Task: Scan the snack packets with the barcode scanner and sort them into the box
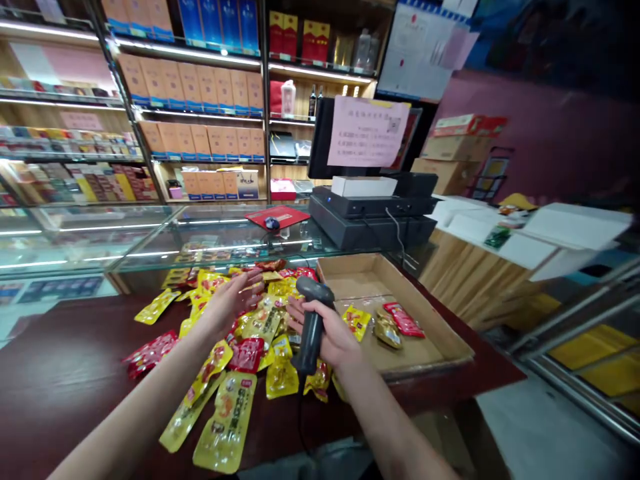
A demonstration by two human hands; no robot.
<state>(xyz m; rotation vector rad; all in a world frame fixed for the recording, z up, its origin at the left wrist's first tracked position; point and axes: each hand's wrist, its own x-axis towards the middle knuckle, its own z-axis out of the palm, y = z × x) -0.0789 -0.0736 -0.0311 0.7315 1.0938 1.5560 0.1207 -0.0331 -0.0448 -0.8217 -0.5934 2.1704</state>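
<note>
My right hand (337, 337) holds a dark grey barcode scanner (311, 327) upright by its handle, its head at the top and its cable hanging down. The thumb lies along the handle; some fingers show to the left of it, apart. My left hand (234, 300) is open, fingers stretched out above a heap of snack packets (260, 321). Whether it touches any of them I cannot tell. Long yellow packets (227, 420) lie at the near side of the heap, a red packet (150, 353) at its left. Inside an open cardboard box (420, 353) are a red packet (404, 320), a gold one (387, 329) and a yellow one (356, 321).
The dark red table (60, 360) meets a glass counter (215, 230) bearing a red mouse pad (290, 217), a mouse (271, 223) and a black cash drawer (370, 223). A monitor (320, 140) with a pink paper stands behind. White cartons (575, 230) sit at right.
</note>
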